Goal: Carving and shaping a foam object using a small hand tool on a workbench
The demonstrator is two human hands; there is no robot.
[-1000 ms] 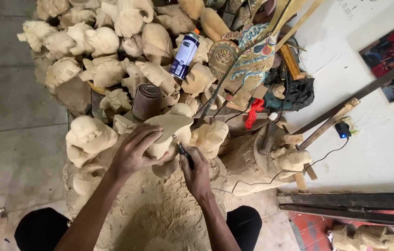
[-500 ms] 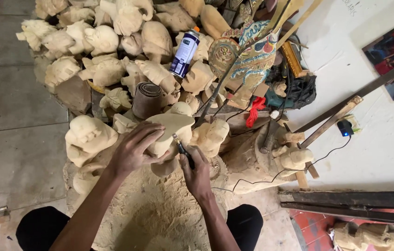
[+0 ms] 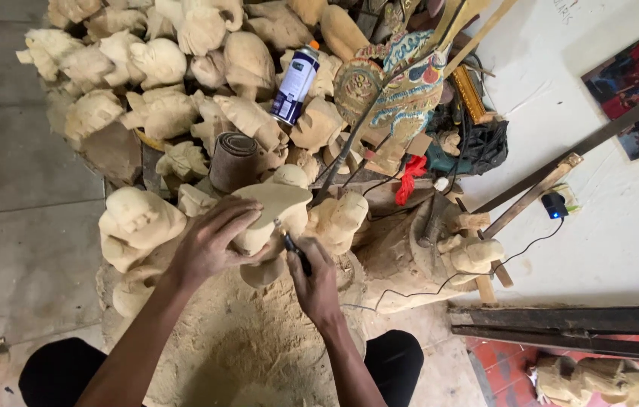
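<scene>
The left hand (image 3: 210, 245) lies over a pale wooden carving (image 3: 270, 215), fingers spread and pressed on its top, holding it on the sawdust mound (image 3: 236, 347) in front of the person's knees. The right hand (image 3: 316, 283) has its fingers wrapped tight round a small dark carving tool (image 3: 295, 252), whose tip meets the carving's lower edge. For a clean cut the steadying fingers should sit behind the tool's path, and the strokes should be short and shallow. Unfinished wooden figures (image 3: 154, 83) crowd the floor beyond, with a spray can (image 3: 295, 84) and a sandpaper roll (image 3: 233, 160) among them.
</scene>
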